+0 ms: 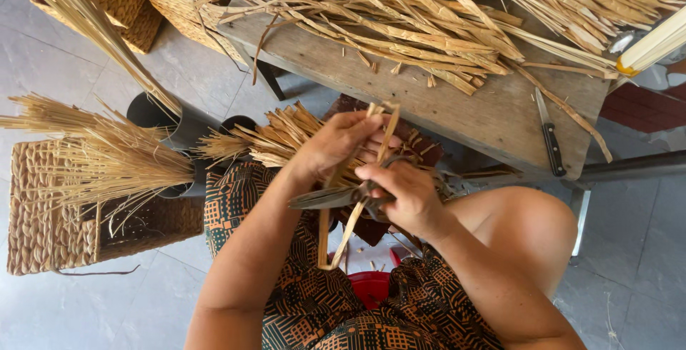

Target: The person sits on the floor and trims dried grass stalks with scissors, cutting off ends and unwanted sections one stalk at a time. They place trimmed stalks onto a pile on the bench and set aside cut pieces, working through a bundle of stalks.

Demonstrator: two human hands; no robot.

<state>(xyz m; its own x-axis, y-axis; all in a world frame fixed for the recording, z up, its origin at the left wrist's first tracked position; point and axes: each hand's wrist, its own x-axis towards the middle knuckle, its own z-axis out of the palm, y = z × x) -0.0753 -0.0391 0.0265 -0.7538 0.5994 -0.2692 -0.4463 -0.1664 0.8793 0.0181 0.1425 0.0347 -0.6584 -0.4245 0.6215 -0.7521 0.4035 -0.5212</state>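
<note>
My left hand (336,143) grips a bundle of dried straw strips (286,135) in front of my lap, with two long strips (336,239) hanging down from it. My right hand (404,196) holds a pair of scissors (332,197), blades pointing left, crossing the hanging strips just below my left hand. Both hands are close together, over a patterned orange and black garment on my knees.
A wooden bench (471,107) ahead carries a heap of dried straw strips (429,7) and a black-handled knife (550,139). At left stands a woven basket (43,214), with straw bunches (107,157) in dark tubes. A red container (371,286) sits between my legs.
</note>
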